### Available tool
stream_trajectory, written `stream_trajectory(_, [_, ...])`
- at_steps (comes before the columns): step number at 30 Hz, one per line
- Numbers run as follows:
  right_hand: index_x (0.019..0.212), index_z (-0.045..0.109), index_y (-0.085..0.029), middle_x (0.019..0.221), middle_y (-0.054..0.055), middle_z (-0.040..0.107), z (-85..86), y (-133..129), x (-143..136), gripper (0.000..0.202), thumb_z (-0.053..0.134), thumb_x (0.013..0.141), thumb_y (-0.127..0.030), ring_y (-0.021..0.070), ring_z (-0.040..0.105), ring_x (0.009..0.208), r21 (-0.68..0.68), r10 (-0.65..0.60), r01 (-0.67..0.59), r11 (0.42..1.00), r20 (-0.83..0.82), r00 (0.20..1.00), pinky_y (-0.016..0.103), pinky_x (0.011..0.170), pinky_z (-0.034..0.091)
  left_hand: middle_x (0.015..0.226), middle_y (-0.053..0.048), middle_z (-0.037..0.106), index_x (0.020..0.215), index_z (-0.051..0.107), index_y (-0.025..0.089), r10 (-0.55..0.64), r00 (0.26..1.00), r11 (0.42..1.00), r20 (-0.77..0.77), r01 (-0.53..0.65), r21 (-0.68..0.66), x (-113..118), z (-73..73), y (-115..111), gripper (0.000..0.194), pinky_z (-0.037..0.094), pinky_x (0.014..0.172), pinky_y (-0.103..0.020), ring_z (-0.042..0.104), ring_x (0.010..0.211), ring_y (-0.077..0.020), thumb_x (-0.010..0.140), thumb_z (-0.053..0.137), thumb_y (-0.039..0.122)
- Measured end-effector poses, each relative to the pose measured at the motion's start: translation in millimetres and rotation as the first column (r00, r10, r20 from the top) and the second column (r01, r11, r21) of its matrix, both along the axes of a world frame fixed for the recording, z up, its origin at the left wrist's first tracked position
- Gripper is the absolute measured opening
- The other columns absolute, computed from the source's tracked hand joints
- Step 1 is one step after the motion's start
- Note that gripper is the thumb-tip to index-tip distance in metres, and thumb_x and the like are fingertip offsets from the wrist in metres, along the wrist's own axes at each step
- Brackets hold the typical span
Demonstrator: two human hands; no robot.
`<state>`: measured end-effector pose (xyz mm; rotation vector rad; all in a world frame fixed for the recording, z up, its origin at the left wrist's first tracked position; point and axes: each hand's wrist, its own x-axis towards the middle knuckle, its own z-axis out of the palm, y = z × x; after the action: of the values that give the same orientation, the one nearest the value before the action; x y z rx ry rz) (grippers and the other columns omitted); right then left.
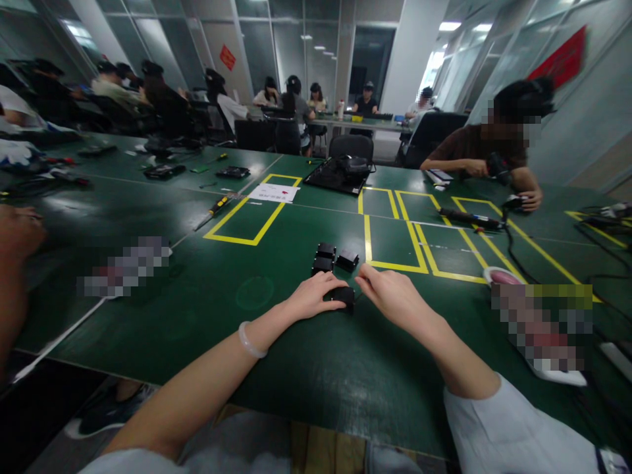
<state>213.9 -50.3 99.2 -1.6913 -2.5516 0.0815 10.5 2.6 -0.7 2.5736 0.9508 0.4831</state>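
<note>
My left hand wears a pale bangle and grips a small black block against the green table. Close on its right, my right hand is closed in a pinch beside the block's right end. A thin dark thing seems to run from those fingers towards the block, too small to name. Just beyond my hands sit more small black blocks: two in a column, the farther block and the nearer block, with a third block to their right.
Yellow tape marks rectangles on the green table. A paper sheet, a yellow-black screwdriver and a black panel lie farther off. At right are a blurred white-rimmed tray and a co-worker holding a tool.
</note>
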Motion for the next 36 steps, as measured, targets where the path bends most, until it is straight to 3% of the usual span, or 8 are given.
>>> stream_trajectory(7, [0.102, 0.048, -0.021, 0.082, 0.003, 0.066, -0.2, -2.0, 3.9, 0.016, 0.034, 0.095, -0.026, 0.0149, 0.059, 0.068, 0.003, 0.077, -0.077, 0.997, -0.098, 0.992, 0.025, 0.055, 0.028, 0.110, -0.004, 0.057, 0.124, 0.055, 0.028, 0.012, 1.000, 1.000, 0.011, -0.012, -0.016, 0.0, 0.7, -0.7, 0.042, 0.043, 0.086, -0.032, 0.052, 0.100, -0.0218, 0.089, 0.057, 0.051])
stream_trajectory(16, [0.098, 0.049, -0.021, 0.074, 0.002, 0.064, 0.6, -2.0, 1.3, 0.022, 0.033, 0.097, -0.035, 0.0156, 0.058, 0.064, -0.006, 0.038, -0.038, 0.999, -0.074, 0.997, 0.024, 0.053, 0.025, 0.110, -0.005, 0.057, 0.126, 0.054, 0.028, 0.013, 1.000, 1.000, 0.002, -0.013, -0.011, 0.0, 1.4, -0.9, 0.044, 0.043, 0.084, -0.032, 0.052, 0.100, -0.0223, 0.089, 0.056, 0.051])
stream_trajectory(27, [0.104, 0.048, -0.020, 0.075, 0.001, 0.063, -0.5, -0.7, 4.9, 0.018, 0.035, 0.093, -0.026, 0.0134, 0.055, 0.061, 0.001, 0.067, -0.067, 0.998, -0.129, 0.989, 0.024, 0.053, 0.024, 0.111, -0.005, 0.056, 0.124, 0.055, 0.028, 0.012, 1.000, 1.000, 0.015, -0.012, -0.010, -0.6, -0.7, -0.3, 0.043, 0.043, 0.087, -0.032, 0.052, 0.101, -0.0215, 0.089, 0.056, 0.052])
stream_trajectory(36, [0.099, 0.049, -0.020, 0.073, 0.003, 0.065, -2.7, 1.1, 1.9, 0.028, 0.028, 0.099, -0.038, 0.0159, 0.059, 0.063, 0.012, 0.032, -0.032, 0.999, -0.044, 0.999, 0.025, 0.053, 0.023, 0.111, -0.005, 0.057, 0.126, 0.053, 0.028, 0.009, 1.000, 1.000, 0.013, -0.009, 0.002, -0.6, -1.8, 0.5, 0.044, 0.043, 0.085, -0.031, 0.052, 0.100, -0.0219, 0.089, 0.057, 0.051])
